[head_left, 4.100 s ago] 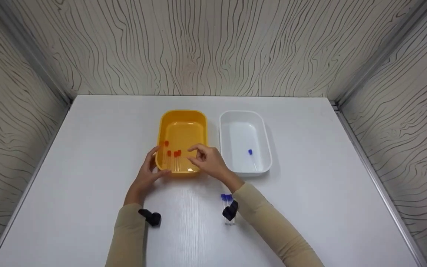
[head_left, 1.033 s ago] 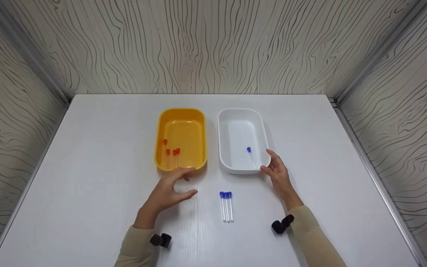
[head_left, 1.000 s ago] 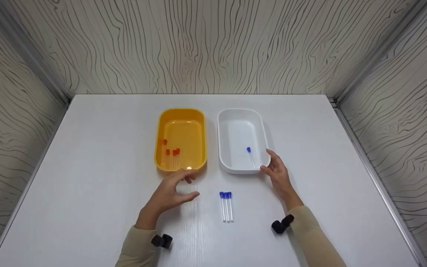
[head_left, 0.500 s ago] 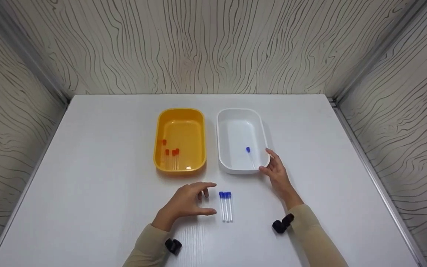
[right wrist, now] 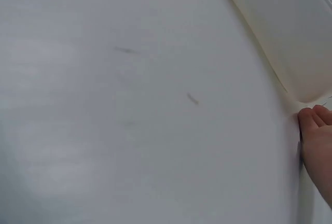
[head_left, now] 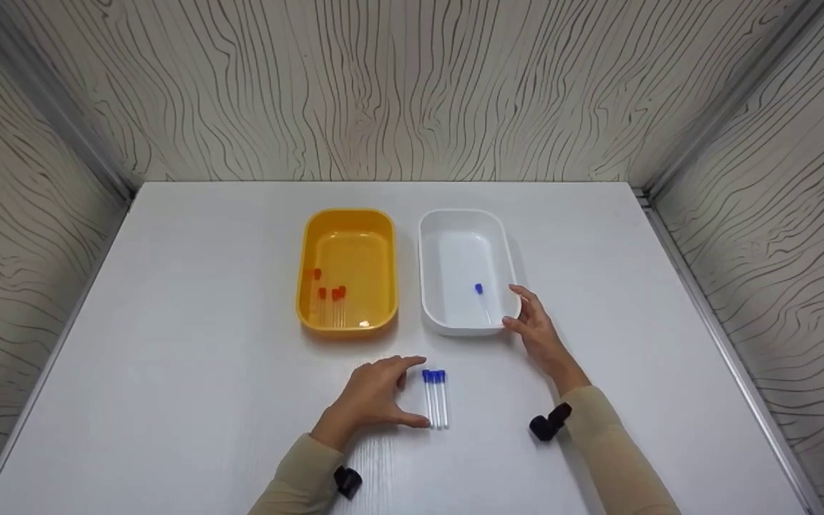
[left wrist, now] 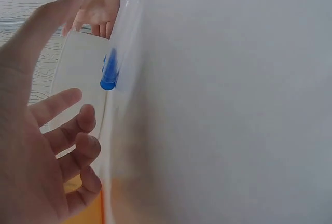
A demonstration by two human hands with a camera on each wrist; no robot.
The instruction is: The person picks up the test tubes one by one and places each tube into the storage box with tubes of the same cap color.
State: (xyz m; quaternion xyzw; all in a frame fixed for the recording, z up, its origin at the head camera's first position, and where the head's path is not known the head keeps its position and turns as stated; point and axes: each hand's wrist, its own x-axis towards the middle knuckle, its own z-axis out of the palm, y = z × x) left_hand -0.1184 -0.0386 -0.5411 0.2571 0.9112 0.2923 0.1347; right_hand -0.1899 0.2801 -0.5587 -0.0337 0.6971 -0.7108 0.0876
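Note:
Several clear test tubes with blue caps (head_left: 436, 402) lie side by side on the white table, caps pointing away from me. My left hand (head_left: 370, 397) is just left of them, index finger near the caps and thumb near the lower ends, with a wide gap between. In the left wrist view, a blue cap (left wrist: 109, 76) shows beyond the spread fingers. My right hand (head_left: 542, 342) holds the near right corner of the white tray (head_left: 458, 331), thumb at the front and fingers at the side. Inside that tray lies one blue-capped tube (head_left: 480, 290).
To the left stands a yellow tray (head_left: 347, 333) with several red-capped tubes (head_left: 340, 295) in its near left part. A narrow gap separates the two trays. Wood-patterned panels (head_left: 383, 93) enclose the table at the back and sides.
My right hand has gone from over the yellow tray to the white tray's corner. My left hand has let go of the yellow tray and moved right and nearer, up to the blue-capped tubes.

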